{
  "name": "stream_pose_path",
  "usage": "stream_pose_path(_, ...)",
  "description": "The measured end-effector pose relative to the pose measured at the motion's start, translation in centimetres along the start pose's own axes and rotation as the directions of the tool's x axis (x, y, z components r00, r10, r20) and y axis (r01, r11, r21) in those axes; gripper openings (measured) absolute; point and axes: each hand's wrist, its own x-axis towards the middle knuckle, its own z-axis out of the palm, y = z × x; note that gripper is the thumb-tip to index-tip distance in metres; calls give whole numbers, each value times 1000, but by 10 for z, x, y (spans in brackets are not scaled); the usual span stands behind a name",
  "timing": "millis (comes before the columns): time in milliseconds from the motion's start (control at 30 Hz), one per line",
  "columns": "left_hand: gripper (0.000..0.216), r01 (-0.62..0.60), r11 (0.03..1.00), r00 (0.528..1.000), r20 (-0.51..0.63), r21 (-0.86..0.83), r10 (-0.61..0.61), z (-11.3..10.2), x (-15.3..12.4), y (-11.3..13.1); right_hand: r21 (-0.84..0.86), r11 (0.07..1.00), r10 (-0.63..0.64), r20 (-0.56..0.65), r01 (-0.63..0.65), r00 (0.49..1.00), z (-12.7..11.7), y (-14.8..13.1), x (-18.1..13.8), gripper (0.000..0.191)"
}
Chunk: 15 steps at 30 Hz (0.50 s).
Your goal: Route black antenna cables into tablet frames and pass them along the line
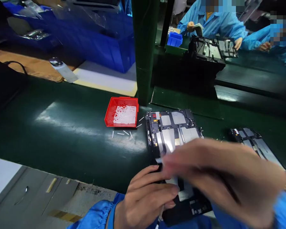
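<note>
In front of me lies an opened flat electronic device (169, 136), black with silver battery-like panels, apparently on top of a stack. My left hand (150, 194) is closed at its near left edge, fingers bent together. A thin white and metallic piece (160, 216) sticks out below that hand; I cannot tell what it is. My right hand (219, 171), smeared by motion, reaches over the device with its fingertips pinched. At those fingertips shows a small white strip (158, 160). The right hand covers much of the device's near half.
A red bin (107, 119) of white strips stands left of the device, with several loose strips (120, 133) nearby. Another opened device (249, 136) lies at right. A green post (144, 57) rises behind. Across the bench, people in blue handle similar devices (207, 51).
</note>
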Motion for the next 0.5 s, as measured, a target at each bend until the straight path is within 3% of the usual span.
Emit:
stream_pose_path(167, 3, 12, 999, 1000, 9, -52, -12, 2, -12, -2, -9, 998, -64, -13, 64, 998, 35, 30, 61, 13)
stream_pose_path(300, 17, 48, 999, 998, 43, -15, -48, 4, -22, 0, -34, 999, -6, 87, 9, 996, 60, 60, 91, 19)
stream_pose_path(400, 17, 84, 995, 995, 60, -44, -81, 3, -22, -1, -73, 997, -1, 74, 6, 997, 62, 65, 98, 20)
stream_pose_path(500, 13, 20, 999, 996, 88, -42, -16, -3, -15, -4, -135, 990, 37, -21, -39, 999, 46, 53, 85, 24)
